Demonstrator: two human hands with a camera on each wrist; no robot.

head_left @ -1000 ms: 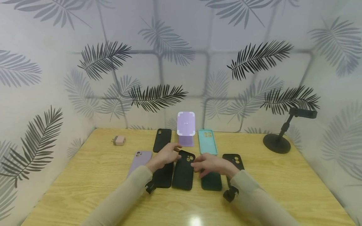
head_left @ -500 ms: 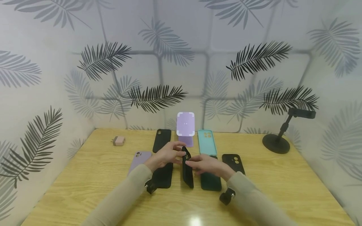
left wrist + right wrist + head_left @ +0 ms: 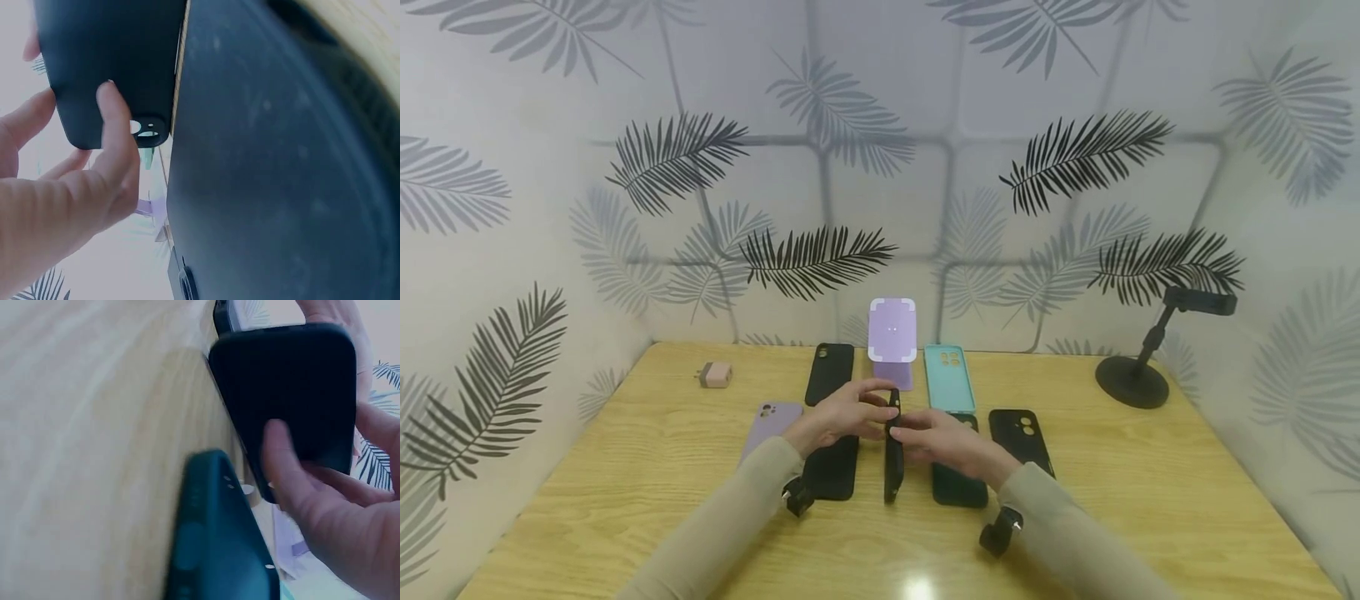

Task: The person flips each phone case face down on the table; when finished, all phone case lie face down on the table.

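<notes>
Matte black and slim, the phone case [image 3: 894,467] is up on its long edge, held between the left grip [image 3: 846,414] and the right grip [image 3: 943,437], flat faces turned out to either side. Both are taking hold near the camera end: left fingers pinching across the back by the cut-outs [image 3: 149,134], right thumb pressed on the opposite face with fingers round behind. Whether its lower edge touches the tabletop [image 3: 1150,483], I can't tell.

Light comes through one of those cut-outs, so my money's on an empty shell, and that should make it a featherweight. It looks like soft silicone or rubbery plastic, a touch bendy along the thin walls, likely grippy rather than slick, and hard to break. Squeeze the faces too firmly and they may bow inward; the stiffer rim looks the better hold, a thumb on one long edge, fingertips on the other, just behind the cut-outs.

Mind the neighbours: the flat black case [image 3: 835,471] lies just beneath the left grip, the dark green case [image 3: 958,487] just below the right.
</notes>
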